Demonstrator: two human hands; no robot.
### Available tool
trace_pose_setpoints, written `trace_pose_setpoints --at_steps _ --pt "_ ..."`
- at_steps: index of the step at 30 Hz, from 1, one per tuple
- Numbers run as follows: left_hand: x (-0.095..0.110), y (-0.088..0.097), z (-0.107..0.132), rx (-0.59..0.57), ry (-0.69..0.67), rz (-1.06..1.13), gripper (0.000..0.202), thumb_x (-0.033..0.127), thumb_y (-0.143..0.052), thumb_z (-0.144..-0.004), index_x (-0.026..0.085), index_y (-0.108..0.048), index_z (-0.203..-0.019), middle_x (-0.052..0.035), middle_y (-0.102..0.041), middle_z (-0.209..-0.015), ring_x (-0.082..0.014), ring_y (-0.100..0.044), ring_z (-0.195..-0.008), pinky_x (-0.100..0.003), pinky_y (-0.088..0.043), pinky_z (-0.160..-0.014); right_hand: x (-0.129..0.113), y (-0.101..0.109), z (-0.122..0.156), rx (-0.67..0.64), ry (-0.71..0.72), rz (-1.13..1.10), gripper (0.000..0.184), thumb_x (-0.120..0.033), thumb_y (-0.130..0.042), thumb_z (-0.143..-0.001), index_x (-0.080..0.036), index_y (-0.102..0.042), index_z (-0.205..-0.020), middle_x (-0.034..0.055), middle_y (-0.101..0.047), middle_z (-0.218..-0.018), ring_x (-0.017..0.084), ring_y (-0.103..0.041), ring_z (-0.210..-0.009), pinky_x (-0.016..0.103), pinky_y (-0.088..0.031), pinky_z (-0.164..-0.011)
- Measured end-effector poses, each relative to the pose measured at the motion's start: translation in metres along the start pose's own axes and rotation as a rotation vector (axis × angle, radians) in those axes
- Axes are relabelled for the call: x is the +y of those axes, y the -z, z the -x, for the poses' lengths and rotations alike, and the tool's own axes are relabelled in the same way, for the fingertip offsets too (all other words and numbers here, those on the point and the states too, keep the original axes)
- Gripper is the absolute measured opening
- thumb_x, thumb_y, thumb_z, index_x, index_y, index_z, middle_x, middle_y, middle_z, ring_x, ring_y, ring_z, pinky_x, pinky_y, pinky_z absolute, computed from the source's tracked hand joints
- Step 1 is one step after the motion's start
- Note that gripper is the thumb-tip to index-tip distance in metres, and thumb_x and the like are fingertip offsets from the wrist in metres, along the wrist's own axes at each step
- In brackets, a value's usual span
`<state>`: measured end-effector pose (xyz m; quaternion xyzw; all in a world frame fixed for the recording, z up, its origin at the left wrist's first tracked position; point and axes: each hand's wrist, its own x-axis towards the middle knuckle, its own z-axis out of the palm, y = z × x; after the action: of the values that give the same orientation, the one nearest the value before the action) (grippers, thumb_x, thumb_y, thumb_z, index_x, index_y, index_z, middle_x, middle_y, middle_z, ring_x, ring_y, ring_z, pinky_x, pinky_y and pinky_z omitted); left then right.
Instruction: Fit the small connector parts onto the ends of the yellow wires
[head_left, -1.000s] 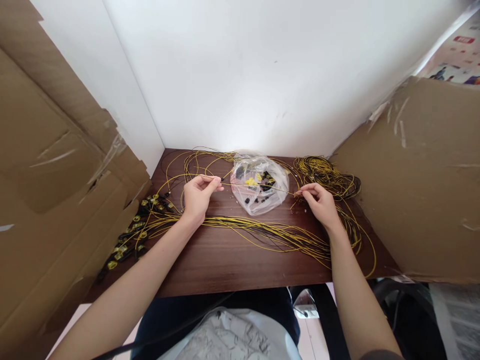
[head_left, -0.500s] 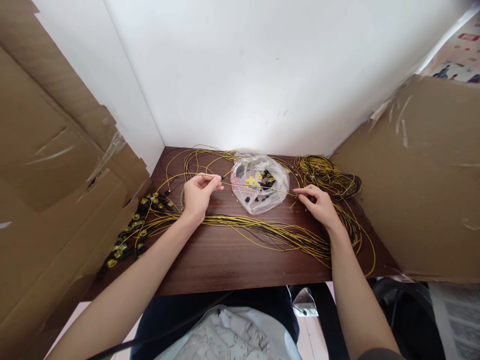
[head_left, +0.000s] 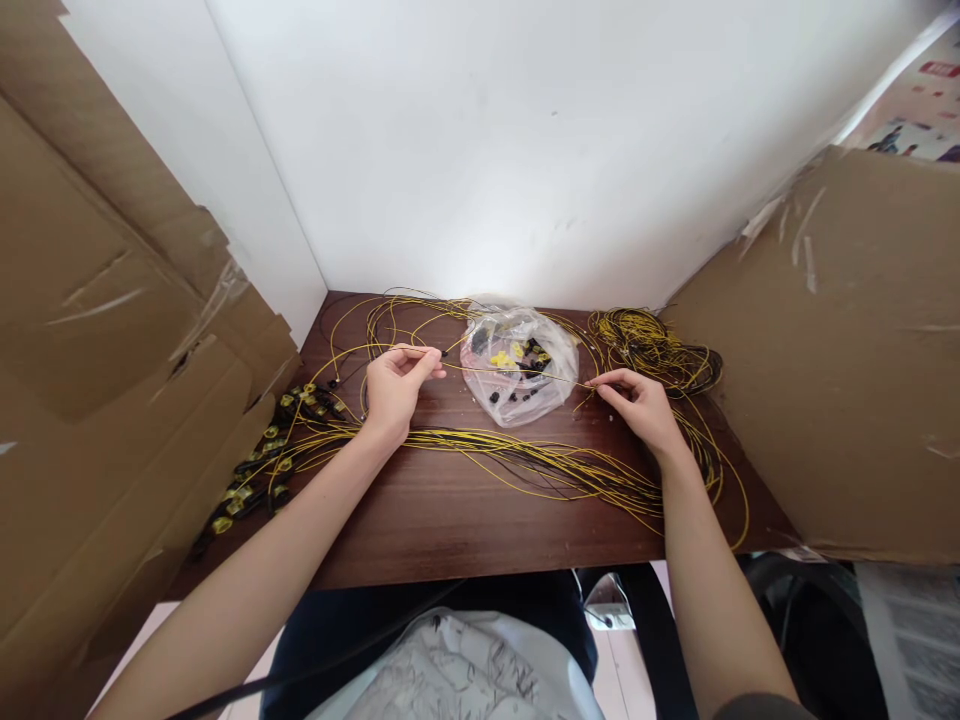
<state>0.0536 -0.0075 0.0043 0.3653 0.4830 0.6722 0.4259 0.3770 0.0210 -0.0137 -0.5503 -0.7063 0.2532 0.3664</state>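
A thin yellow wire (head_left: 517,371) is stretched taut between both hands, above the dark wooden table (head_left: 465,520). My left hand (head_left: 394,388) pinches its left end between thumb and fingers. The fingertips of my right hand (head_left: 637,405) are closed on its right end. Under the stretched wire lies a clear plastic bag (head_left: 519,366) holding small black and yellow parts. A long bundle of yellow and black wires (head_left: 525,463) runs across the table in front of both hands.
A tangled coil of yellow wires (head_left: 651,348) sits at the back right. Wire ends with black and yellow connectors (head_left: 262,465) lie at the left edge. Cardboard sheets stand on the left (head_left: 112,350) and on the right (head_left: 832,350). A white wall is behind.
My right hand has shifted slightly along the wire, its fingers now extended towards the wire's end. The left hand has kept its pinch and hardly moved.
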Motion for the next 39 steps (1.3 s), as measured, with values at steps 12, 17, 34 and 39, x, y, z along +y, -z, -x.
trace_pose_setpoints --at_steps 12,17,34,39 --pt "-0.0009 0.0001 -0.0008 0.002 -0.002 0.010 0.024 0.030 -0.077 -0.059 0.011 -0.065 -0.070 -0.0025 -0.064 -0.067 -0.0107 -0.061 -0.058 -0.026 -0.053 -0.065 -0.0056 0.0014 0.0007 0.051 -0.036 -0.163 0.018 -0.032 -0.065 -0.072 -0.018 -0.068 -0.083 0.0052 -0.069 -0.085 0.019 -0.061 -0.077 0.033 -0.048 -0.072" --pt "-0.0009 0.0004 -0.0009 0.003 0.001 0.009 0.024 0.029 -0.077 -0.059 0.012 -0.065 -0.070 -0.0024 -0.064 -0.067 -0.0105 -0.061 -0.058 -0.026 -0.052 -0.065 -0.0011 0.0005 -0.0004 0.073 -0.027 -0.114 0.019 -0.031 -0.067 -0.070 -0.018 -0.067 -0.084 0.0043 -0.068 -0.085 0.018 -0.060 -0.076 0.033 -0.048 -0.072" --pt "-0.0042 0.0002 -0.0015 -0.018 -0.016 0.045 0.019 0.025 -0.077 -0.060 0.011 -0.066 -0.068 -0.0017 -0.063 -0.071 -0.0092 -0.059 -0.058 -0.024 -0.052 -0.061 -0.0048 -0.0009 -0.0004 0.165 -0.033 -0.196 0.025 -0.033 -0.067 -0.071 -0.019 -0.066 -0.091 0.0055 -0.068 -0.087 0.020 -0.064 -0.082 0.036 -0.050 -0.078" --pt "-0.0071 0.0009 -0.0026 -0.030 -0.024 0.048 0.019 0.025 -0.076 -0.061 0.011 -0.066 -0.068 -0.0015 -0.063 -0.071 -0.0089 -0.059 -0.058 -0.023 -0.052 -0.061 -0.0055 -0.0018 -0.0010 0.195 -0.020 -0.170 0.026 -0.034 -0.067 -0.071 -0.019 -0.064 -0.092 0.0049 -0.067 -0.083 0.019 -0.063 -0.078 0.034 -0.050 -0.075"
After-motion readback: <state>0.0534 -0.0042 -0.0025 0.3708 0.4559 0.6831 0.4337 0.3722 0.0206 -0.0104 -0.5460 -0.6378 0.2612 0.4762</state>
